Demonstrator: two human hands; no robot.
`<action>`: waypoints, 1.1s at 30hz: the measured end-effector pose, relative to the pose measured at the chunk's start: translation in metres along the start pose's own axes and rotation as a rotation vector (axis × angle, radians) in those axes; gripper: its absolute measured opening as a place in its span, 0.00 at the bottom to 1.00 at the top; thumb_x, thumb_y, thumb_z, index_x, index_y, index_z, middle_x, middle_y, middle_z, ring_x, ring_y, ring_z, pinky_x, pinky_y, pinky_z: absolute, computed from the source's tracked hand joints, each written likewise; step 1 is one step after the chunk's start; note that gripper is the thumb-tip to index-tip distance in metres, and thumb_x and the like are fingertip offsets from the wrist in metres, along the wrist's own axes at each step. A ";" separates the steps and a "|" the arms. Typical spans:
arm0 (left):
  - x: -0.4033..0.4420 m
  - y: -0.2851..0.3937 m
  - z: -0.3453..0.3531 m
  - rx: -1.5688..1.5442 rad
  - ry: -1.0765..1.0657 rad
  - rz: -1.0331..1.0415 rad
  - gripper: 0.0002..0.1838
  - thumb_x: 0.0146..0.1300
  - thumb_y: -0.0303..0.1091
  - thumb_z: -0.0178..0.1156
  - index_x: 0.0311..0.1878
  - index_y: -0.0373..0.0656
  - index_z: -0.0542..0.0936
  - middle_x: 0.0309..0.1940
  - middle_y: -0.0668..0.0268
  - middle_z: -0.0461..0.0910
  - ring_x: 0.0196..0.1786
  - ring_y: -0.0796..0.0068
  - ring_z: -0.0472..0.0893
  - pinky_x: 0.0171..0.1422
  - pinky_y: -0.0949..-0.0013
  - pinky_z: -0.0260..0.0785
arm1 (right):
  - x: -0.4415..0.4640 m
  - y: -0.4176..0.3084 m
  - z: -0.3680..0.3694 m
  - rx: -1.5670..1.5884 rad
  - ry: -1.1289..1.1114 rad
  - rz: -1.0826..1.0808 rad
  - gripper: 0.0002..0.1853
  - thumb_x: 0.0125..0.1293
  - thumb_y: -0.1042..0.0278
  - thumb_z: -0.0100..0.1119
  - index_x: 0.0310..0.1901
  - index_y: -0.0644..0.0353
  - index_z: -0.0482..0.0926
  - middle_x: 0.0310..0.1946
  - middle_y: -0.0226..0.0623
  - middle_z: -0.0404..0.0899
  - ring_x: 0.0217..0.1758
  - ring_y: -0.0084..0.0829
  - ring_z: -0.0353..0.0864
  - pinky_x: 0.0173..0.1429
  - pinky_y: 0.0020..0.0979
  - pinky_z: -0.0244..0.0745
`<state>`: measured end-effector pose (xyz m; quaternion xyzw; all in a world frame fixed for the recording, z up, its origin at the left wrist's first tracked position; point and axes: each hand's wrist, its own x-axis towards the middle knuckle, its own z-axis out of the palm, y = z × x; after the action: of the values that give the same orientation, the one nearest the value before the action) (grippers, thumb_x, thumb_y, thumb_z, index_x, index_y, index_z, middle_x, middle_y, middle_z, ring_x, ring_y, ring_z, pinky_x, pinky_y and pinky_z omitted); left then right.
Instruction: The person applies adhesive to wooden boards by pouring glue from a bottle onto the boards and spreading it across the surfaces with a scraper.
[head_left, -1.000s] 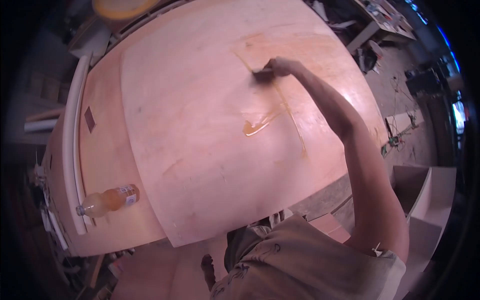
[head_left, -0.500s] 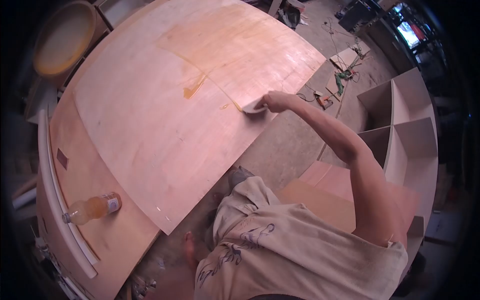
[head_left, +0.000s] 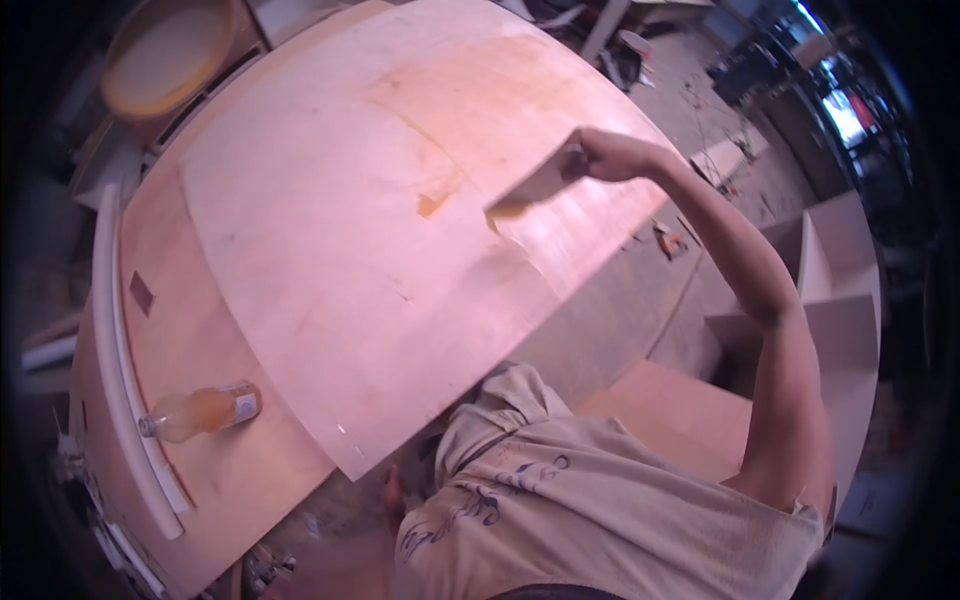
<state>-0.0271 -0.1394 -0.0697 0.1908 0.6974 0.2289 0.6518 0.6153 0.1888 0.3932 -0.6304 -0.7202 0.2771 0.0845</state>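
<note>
My right hand (head_left: pixel 612 156) is closed round a flat scraper (head_left: pixel 540 186), held tilted over a large pale wood sheet (head_left: pixel 330 230). Yellow glue clings to the scraper's lower left end. Whether its edge touches the sheet is blurred. To its left lies a small amber glue puddle (head_left: pixel 432 204), and a wide wet, yellowish patch (head_left: pixel 480 75) spreads across the far part of the sheet. Low beside my shirt, a blurred bit of skin (head_left: pixel 392 490) shows, perhaps part of my left hand; its fingers cannot be made out.
A plastic bottle of amber liquid (head_left: pixel 205 410) lies on the lower board (head_left: pixel 270 480) at left, near a long white strip (head_left: pixel 125 380). A round yellow-rimmed piece (head_left: pixel 165 60) stands at far left. Open shelving (head_left: pixel 840 250) is at right. Tools and cables lie on the floor (head_left: pixel 640 270).
My right hand has moved up and away over the sheet with the scraper, now lifted to a steeper angle. The view has shifted slightly. The bottle stays where it lay.
</note>
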 end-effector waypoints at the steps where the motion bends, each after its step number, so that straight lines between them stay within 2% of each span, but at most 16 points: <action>1: -0.007 0.005 0.011 0.017 0.086 -0.117 0.16 0.63 0.47 0.61 0.48 0.47 0.77 0.30 0.74 0.76 0.30 0.80 0.74 0.33 0.76 0.63 | 0.036 -0.006 -0.014 0.004 0.011 -0.096 0.12 0.56 0.74 0.60 0.43 0.67 0.81 0.34 0.44 0.84 0.40 0.32 0.82 0.46 0.33 0.75; 2: -0.014 0.011 0.020 0.031 0.169 -0.243 0.17 0.63 0.47 0.60 0.49 0.47 0.77 0.31 0.73 0.77 0.31 0.79 0.75 0.34 0.76 0.64 | 0.075 -0.011 -0.025 0.011 0.017 -0.188 0.13 0.55 0.72 0.59 0.43 0.66 0.81 0.34 0.49 0.83 0.40 0.38 0.82 0.47 0.35 0.75; 5: -0.031 0.010 0.029 0.032 0.174 -0.239 0.25 0.64 0.53 0.56 0.58 0.49 0.72 0.52 0.65 0.78 0.51 0.70 0.77 0.49 0.59 0.67 | 0.190 -0.027 -0.030 -0.117 0.136 -0.294 0.14 0.59 0.73 0.56 0.47 0.62 0.81 0.36 0.49 0.83 0.40 0.41 0.82 0.47 0.36 0.75; 6: -0.039 0.013 0.036 0.002 0.214 -0.252 0.25 0.64 0.53 0.56 0.59 0.49 0.72 0.51 0.65 0.78 0.51 0.70 0.77 0.49 0.60 0.66 | 0.235 -0.024 -0.023 -0.147 0.163 -0.359 0.14 0.61 0.73 0.56 0.48 0.58 0.82 0.36 0.48 0.83 0.39 0.40 0.82 0.46 0.35 0.75; 7: -0.054 0.025 0.042 -0.022 0.256 -0.266 0.25 0.64 0.53 0.57 0.59 0.49 0.72 0.51 0.65 0.78 0.51 0.69 0.77 0.49 0.61 0.66 | 0.279 -0.018 -0.013 -0.215 0.173 -0.384 0.17 0.60 0.75 0.53 0.51 0.54 0.81 0.36 0.48 0.82 0.40 0.45 0.81 0.46 0.38 0.75; 10: -0.094 0.035 0.057 -0.116 0.370 -0.297 0.24 0.64 0.51 0.56 0.60 0.51 0.73 0.49 0.65 0.79 0.50 0.68 0.78 0.49 0.62 0.66 | 0.388 -0.013 0.028 -0.330 0.192 -0.301 0.19 0.58 0.77 0.51 0.51 0.53 0.81 0.37 0.49 0.82 0.42 0.47 0.81 0.48 0.41 0.75; 13: -0.134 0.017 0.071 -0.214 0.480 -0.371 0.21 0.64 0.46 0.54 0.58 0.50 0.74 0.47 0.65 0.80 0.47 0.68 0.78 0.48 0.61 0.66 | 0.442 -0.014 0.059 -0.470 0.095 -0.246 0.19 0.60 0.72 0.52 0.53 0.50 0.80 0.44 0.45 0.82 0.46 0.44 0.81 0.50 0.40 0.76; 16: -0.169 0.001 0.095 -0.232 0.540 -0.478 0.20 0.63 0.42 0.53 0.57 0.49 0.75 0.46 0.65 0.80 0.45 0.68 0.79 0.46 0.62 0.67 | 0.511 -0.008 0.054 -0.569 -0.032 -0.201 0.19 0.58 0.74 0.52 0.51 0.55 0.81 0.37 0.46 0.83 0.46 0.44 0.82 0.50 0.42 0.75; 18: -0.188 -0.009 0.110 -0.262 0.547 -0.539 0.19 0.64 0.42 0.52 0.57 0.50 0.75 0.45 0.65 0.81 0.43 0.68 0.80 0.45 0.64 0.67 | 0.543 -0.002 0.064 -0.502 -0.058 -0.193 0.19 0.58 0.73 0.51 0.51 0.55 0.81 0.40 0.45 0.83 0.47 0.43 0.82 0.51 0.41 0.75; 24: -0.197 -0.022 0.133 -0.241 0.419 -0.469 0.16 0.65 0.44 0.52 0.53 0.50 0.77 0.44 0.66 0.81 0.42 0.70 0.80 0.43 0.65 0.67 | 0.539 0.036 0.074 -0.352 -0.085 -0.153 0.17 0.63 0.65 0.54 0.52 0.55 0.81 0.46 0.43 0.83 0.47 0.41 0.82 0.54 0.38 0.74; 26: -0.184 -0.022 0.123 -0.213 0.372 -0.427 0.16 0.65 0.44 0.52 0.52 0.50 0.77 0.43 0.66 0.80 0.42 0.70 0.80 0.43 0.65 0.67 | 0.498 0.031 0.069 -0.424 -0.212 -0.170 0.16 0.64 0.62 0.52 0.53 0.44 0.81 0.46 0.37 0.83 0.46 0.39 0.82 0.49 0.40 0.76; 27: -0.173 -0.018 0.115 -0.194 0.339 -0.401 0.16 0.65 0.44 0.52 0.52 0.50 0.77 0.43 0.66 0.80 0.42 0.70 0.80 0.43 0.65 0.67 | 0.481 0.043 0.074 -0.448 -0.215 -0.351 0.16 0.64 0.57 0.52 0.50 0.47 0.82 0.45 0.37 0.83 0.44 0.39 0.83 0.48 0.40 0.77; 28: -0.161 -0.014 0.106 -0.181 0.314 -0.368 0.16 0.65 0.44 0.52 0.52 0.50 0.77 0.43 0.66 0.80 0.42 0.70 0.79 0.43 0.65 0.67 | 0.446 0.039 0.070 -0.451 -0.257 -0.393 0.16 0.64 0.55 0.54 0.48 0.50 0.83 0.43 0.39 0.84 0.44 0.39 0.83 0.49 0.40 0.76; 30: -0.133 -0.001 0.081 -0.134 0.250 -0.300 0.15 0.66 0.45 0.52 0.51 0.50 0.77 0.43 0.67 0.80 0.42 0.71 0.79 0.43 0.65 0.67 | 0.396 0.054 0.083 -0.448 -0.242 -0.214 0.17 0.63 0.55 0.55 0.49 0.50 0.83 0.43 0.43 0.83 0.45 0.42 0.82 0.51 0.39 0.76; 32: -0.104 0.013 0.053 -0.092 0.196 -0.236 0.15 0.66 0.45 0.52 0.51 0.50 0.77 0.43 0.67 0.80 0.42 0.71 0.79 0.43 0.65 0.67 | 0.319 0.040 0.084 -0.388 -0.285 -0.124 0.17 0.59 0.63 0.57 0.51 0.47 0.82 0.43 0.41 0.83 0.45 0.42 0.82 0.51 0.39 0.76; 33: -0.090 0.020 0.038 -0.065 0.164 -0.199 0.15 0.66 0.45 0.52 0.51 0.50 0.77 0.43 0.67 0.80 0.42 0.71 0.79 0.43 0.65 0.67 | 0.280 0.028 0.083 -0.402 -0.312 -0.065 0.26 0.53 0.78 0.50 0.52 0.43 0.82 0.47 0.41 0.82 0.49 0.42 0.81 0.54 0.39 0.75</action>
<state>0.0168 -0.1712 0.0132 0.0803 0.7561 0.2004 0.6179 0.5475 0.4330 0.2466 -0.5609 -0.7849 0.2192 -0.1458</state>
